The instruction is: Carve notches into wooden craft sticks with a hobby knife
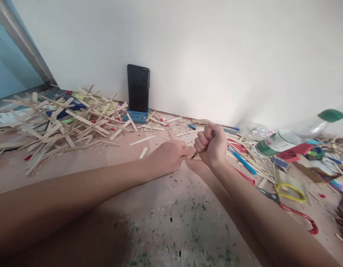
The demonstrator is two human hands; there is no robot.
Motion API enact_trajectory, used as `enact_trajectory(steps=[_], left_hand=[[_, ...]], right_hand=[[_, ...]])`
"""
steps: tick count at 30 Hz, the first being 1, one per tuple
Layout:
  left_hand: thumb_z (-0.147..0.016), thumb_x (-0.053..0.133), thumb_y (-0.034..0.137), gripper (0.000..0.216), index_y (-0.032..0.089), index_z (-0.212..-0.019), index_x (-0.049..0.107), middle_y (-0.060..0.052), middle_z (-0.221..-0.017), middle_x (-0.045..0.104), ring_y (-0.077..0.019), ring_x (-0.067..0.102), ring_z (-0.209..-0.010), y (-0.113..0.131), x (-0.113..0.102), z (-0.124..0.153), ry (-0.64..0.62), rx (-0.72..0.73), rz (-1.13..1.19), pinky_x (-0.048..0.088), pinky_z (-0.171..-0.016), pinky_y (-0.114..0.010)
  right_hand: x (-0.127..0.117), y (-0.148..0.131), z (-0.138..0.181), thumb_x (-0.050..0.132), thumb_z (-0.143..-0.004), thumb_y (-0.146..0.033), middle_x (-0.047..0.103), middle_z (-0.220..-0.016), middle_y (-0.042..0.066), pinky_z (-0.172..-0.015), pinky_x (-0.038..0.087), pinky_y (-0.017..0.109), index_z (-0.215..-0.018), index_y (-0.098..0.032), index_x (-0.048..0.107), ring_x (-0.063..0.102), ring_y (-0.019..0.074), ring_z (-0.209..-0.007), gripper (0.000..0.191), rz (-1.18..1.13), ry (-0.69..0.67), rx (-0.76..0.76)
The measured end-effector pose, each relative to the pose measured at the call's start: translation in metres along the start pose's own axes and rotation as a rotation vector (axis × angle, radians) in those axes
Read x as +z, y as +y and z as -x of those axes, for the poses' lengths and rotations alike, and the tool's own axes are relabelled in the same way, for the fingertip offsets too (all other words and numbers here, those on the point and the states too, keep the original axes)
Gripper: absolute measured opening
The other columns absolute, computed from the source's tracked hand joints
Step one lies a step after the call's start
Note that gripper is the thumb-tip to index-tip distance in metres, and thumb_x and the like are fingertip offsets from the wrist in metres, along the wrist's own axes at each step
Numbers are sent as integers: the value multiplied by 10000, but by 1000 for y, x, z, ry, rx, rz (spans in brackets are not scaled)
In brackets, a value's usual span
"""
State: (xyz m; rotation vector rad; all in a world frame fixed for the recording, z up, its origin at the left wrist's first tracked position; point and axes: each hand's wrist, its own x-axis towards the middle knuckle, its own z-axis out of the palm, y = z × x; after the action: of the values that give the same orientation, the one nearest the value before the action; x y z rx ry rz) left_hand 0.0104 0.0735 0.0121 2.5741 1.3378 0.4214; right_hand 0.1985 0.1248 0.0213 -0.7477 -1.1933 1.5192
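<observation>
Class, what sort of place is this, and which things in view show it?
Probably a handicraft workspace: a heap of wooden craft sticks and scissors lie on the scrap-strewn worktop, and the right hand grips a pointed tool.

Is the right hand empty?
No, the right hand is closed in a fist around a tool, whose dark tip shows below the fist, near the left hand.

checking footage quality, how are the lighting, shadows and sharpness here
Head view: white wall brightest near the middle; head view: shadow darkens the table below the left forearm; head view: the bottle at right looks soft and stretched, possibly lens distortion.
</observation>
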Motion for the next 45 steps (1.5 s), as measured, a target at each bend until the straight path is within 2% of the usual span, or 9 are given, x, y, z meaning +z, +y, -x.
enact_trajectory(steps=[3, 8, 15, 18, 21, 24, 34, 40, 45], left_hand=[[-1118, 755, 377, 231, 165, -1210, 756, -76, -1215, 773, -227, 764, -1085, 0, -1, 1, -7, -8, -2, 679, -990, -446], [-1118, 754, 382, 237, 168, -1220, 756, -80, -1233, 772, -231, 762, -1101, 0, -1, 1, 4, -10, 13, 676, -1004, -454], [-1121, 749, 389, 236, 170, -1206, 757, -77, -1214, 773, -224, 762, -1080, -4, 3, 0, 21, -22, 41, 677, -990, -444], [-1122, 748, 390, 241, 170, -1218, 756, -78, -1220, 772, -225, 762, -1080, -6, 4, 0, 26, -8, 58, 678, -987, -443], [-1117, 755, 404, 283, 169, -1274, 744, -89, -1267, 764, -234, 762, -1099, -7, 4, 0, 35, 12, 72, 681, -984, -449], [-1115, 757, 395, 258, 164, -1229, 751, -79, -1224, 769, -230, 763, -1084, -8, 2, 1, 33, 19, 58, 679, -982, -446], [-1124, 709, 242, 133, 164, -1032, 764, -21, -994, 743, -204, 737, -997, -10, 0, 2, 67, 71, 31, 646, -962, -416], [-1131, 593, 207, 280, 177, -962, 814, -47, -926, 707, -221, 689, -951, -14, 3, 3, 87, 95, 56, 563, -902, -375], [-1127, 538, 219, 349, 190, -946, 835, -59, -925, 710, -230, 667, -925, -13, 2, 2, 100, 109, 62, 520, -875, -366]], right_hand=[[-3, 3, -5, 736, -1107, -455, 745, -1078, 44, -679, 630, 290, -1253, -163, 720, 706, 147, -803, 327, 2, 17, 15], [-10, 9, -12, 743, -1103, -452, 757, -1167, 70, -763, 666, 341, -1300, -168, 720, 743, 180, -903, 347, 9, 23, 24], [-7, 10, -6, 748, -1101, -437, 751, -1134, 59, -720, 652, 313, -1289, -165, 718, 728, 164, -860, 332, -3, 23, 2], [0, 9, -1, 732, -1110, -463, 740, -1055, 37, -662, 623, 282, -1236, -163, 721, 698, 141, -783, 325, -15, 17, 14], [8, 11, 6, 749, -1102, -432, 748, -1089, 45, -692, 639, 295, -1253, -164, 723, 714, 150, -817, 309, -24, -5, 29], [9, 10, 8, 755, -1098, -427, 748, -1077, 42, -693, 638, 296, -1236, -162, 727, 713, 150, -813, 300, -45, -14, 49], [-27, 3, -13, 712, -1119, -490, 684, -904, -10, -548, 527, 226, -1143, -163, 711, 593, 96, -634, 329, -184, 111, 70], [-26, 1, -14, 683, -1129, -536, 585, -759, -62, -470, 418, 202, -1030, -169, 683, 453, 66, -519, 380, -213, 159, 68], [-12, -11, -6, 668, -1129, -564, 417, -617, -116, -431, 325, 205, -840, -196, 591, 305, 57, -449, 474, -198, 117, 45]])
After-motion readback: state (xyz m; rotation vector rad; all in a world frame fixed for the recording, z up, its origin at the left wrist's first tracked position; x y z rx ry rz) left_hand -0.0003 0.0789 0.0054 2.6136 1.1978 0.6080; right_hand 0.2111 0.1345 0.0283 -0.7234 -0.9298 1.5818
